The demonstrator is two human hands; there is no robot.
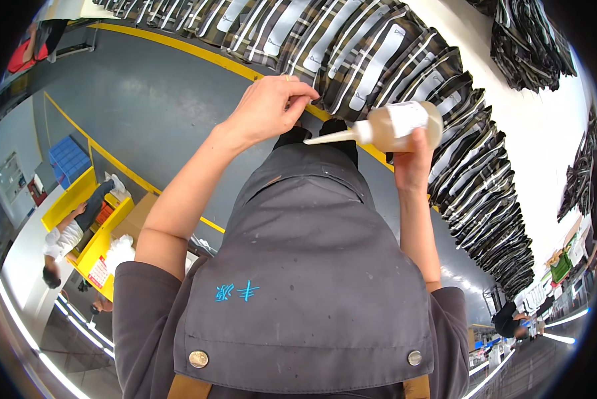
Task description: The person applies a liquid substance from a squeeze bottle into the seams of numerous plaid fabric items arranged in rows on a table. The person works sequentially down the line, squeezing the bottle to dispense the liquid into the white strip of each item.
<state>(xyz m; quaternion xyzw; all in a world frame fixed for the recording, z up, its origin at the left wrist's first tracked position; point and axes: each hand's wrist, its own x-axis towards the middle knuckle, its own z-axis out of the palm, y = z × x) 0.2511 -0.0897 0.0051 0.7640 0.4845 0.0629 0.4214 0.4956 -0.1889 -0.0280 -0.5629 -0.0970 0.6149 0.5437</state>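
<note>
My right hand (413, 164) is closed around a plastic squeeze bottle (420, 124) that has a white label and a long nozzle. The bottle lies nearly sideways, its nozzle pointing left above my shoes, and liquid of a pale brown colour shows inside. To the left of the nozzle tip is my left hand (273, 104), its thumb and forefinger close together near the edge of the fabric pieces; whether something small is between them cannot be told. Overlapping plaid fabric pieces (363, 65) with pale strips lie in a long curved row on the white table beyond both hands.
More plaid bundles (525, 50) lie farther back on the white table (508, 109). Yellow lines (179, 47) mark the grey floor. At left stand a blue crate (69, 159) and a yellow cart (86, 249), with a person (69, 234) beside it. Other people are in the distance.
</note>
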